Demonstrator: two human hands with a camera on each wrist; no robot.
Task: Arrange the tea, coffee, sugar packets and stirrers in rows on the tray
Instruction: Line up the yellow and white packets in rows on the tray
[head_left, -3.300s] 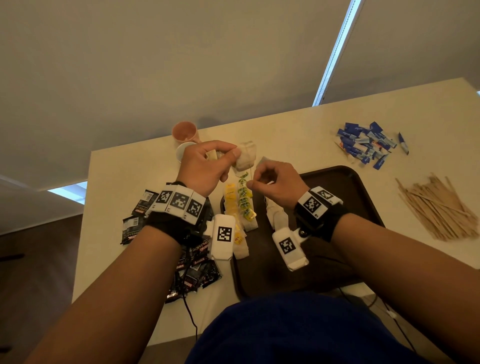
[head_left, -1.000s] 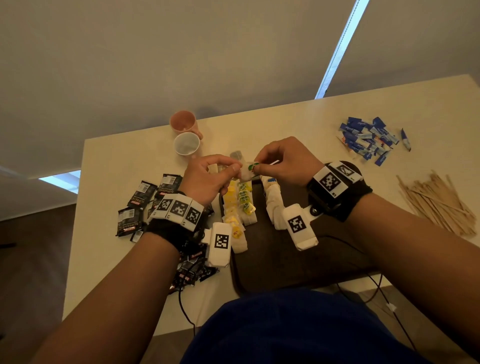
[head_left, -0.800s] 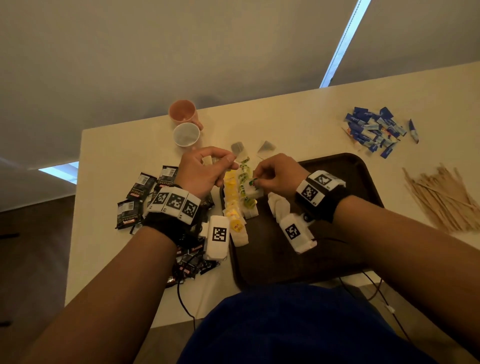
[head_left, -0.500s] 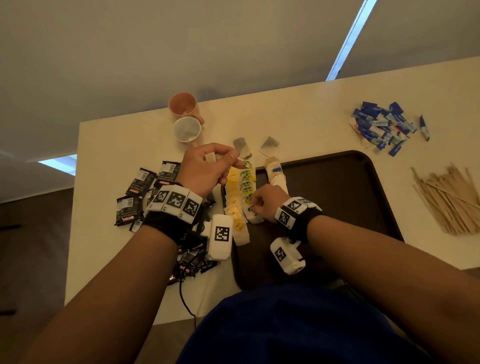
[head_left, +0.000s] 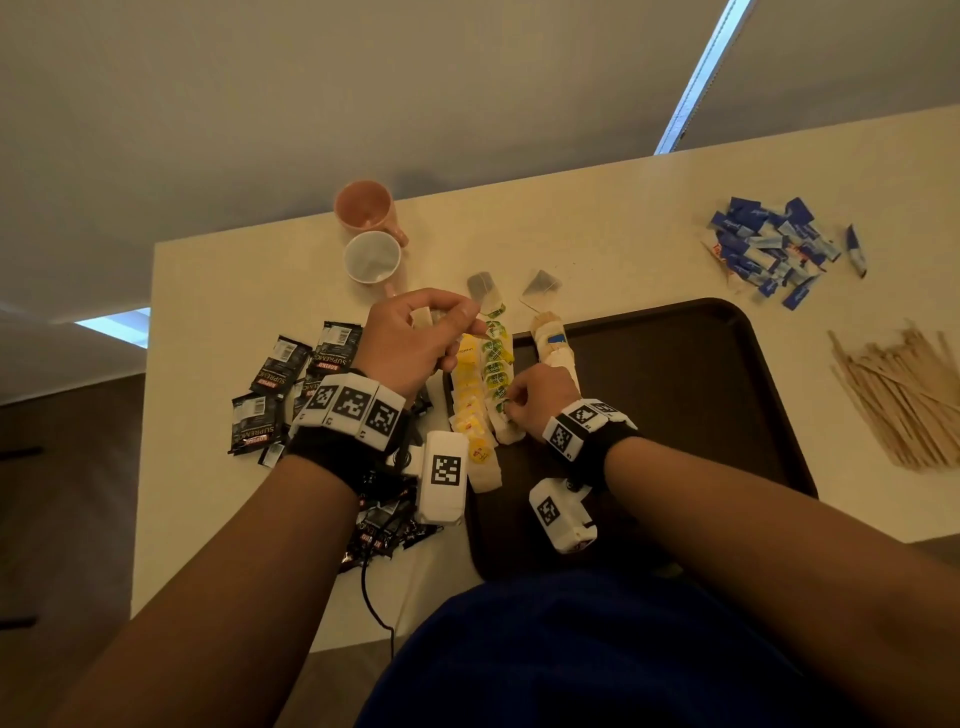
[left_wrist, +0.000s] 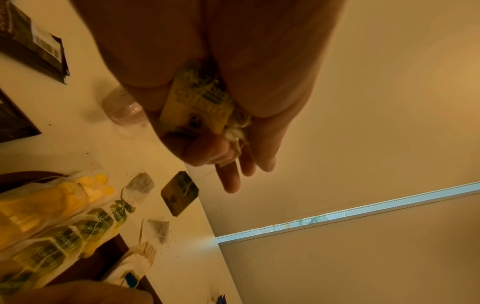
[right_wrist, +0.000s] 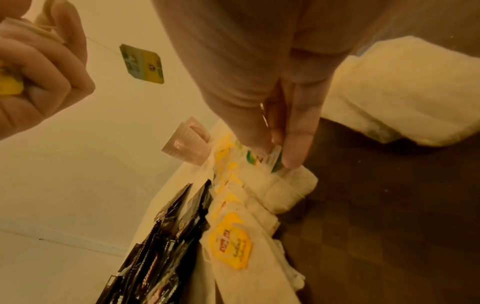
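The dark brown tray (head_left: 675, 415) carries a row of yellow-tagged tea bags (head_left: 467, 405), a row of green-tagged tea bags (head_left: 496, 369) and a short row of white tea bags (head_left: 556, 348). At the near end of the green row my right hand (head_left: 511, 408) pinches a green-tagged tea bag (right_wrist: 275, 162) that lies on the row. Over the tray's far left corner my left hand (head_left: 457, 317) grips bunched tea bags (left_wrist: 197, 102). One tag (left_wrist: 180, 194) dangles from it on a thread.
Black coffee sachets (head_left: 275, 374) lie left of the tray. Blue sugar packets (head_left: 769, 249) are piled at the far right, wooden stirrers (head_left: 904, 389) at the right edge. Two loose tea bags (head_left: 483, 288) lie beyond the tray. Two cups (head_left: 371, 257) stand at the far edge.
My right hand took a green-tagged tea bag from the left hand and carried it toward me, down to the near end of the green row. The left hand stayed where it was.
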